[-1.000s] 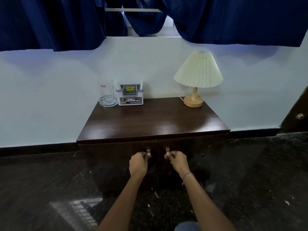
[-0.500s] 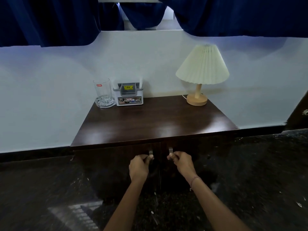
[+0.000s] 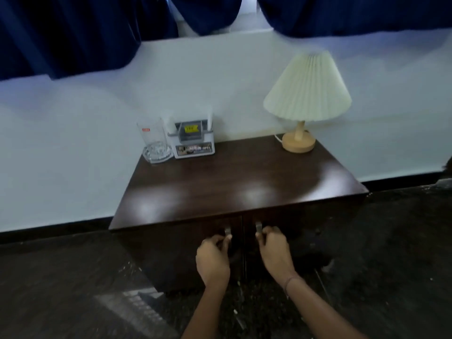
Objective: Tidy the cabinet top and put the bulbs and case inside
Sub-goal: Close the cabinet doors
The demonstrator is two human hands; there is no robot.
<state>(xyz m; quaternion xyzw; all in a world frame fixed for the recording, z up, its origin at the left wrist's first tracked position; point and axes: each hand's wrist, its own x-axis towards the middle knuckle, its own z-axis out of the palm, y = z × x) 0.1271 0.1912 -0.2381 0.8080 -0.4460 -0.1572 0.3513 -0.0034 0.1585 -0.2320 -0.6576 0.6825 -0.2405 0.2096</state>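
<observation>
Cabinet [image 3: 156,260]: dark wood, centre of the frame, both doors closed, so whatever sits inside is hidden.
Doors: two, the left door [image 3: 176,253] and the right door [image 3: 310,231], meeting at a centre seam.
Handles: two small metal ones, the left handle [image 3: 228,231] and the right handle [image 3: 258,227], either side of that seam.
Left grip [image 3: 212,258]: a bare hand, fingers curled and pinching the bottom of the left handle.
Right grip [image 3: 275,253]: bare too, thin bracelet [image 3: 289,281] at the wrist, fingers wrapped round the right handle.
Counter [image 3: 244,187]: the glossy cabinet top, carrying four things, all along the back edge.
Glass [image 3: 152,133]: one clear tumbler with a red label, back left, standing on one clear glass dish [image 3: 157,155]; in it or just on it, I cannot tell.
Box [image 3: 194,143]: one, grey-white with a yellow sticker, just beside the glass; two white uprights rise at its sides, print too blurred to read.
Lamp [image 3: 308,94]: one, cream pleated shade on a round wooden base, back right, well apart from the box.
Curtains [image 3: 73,33]: dark blue, across the top of the frame.
</observation>
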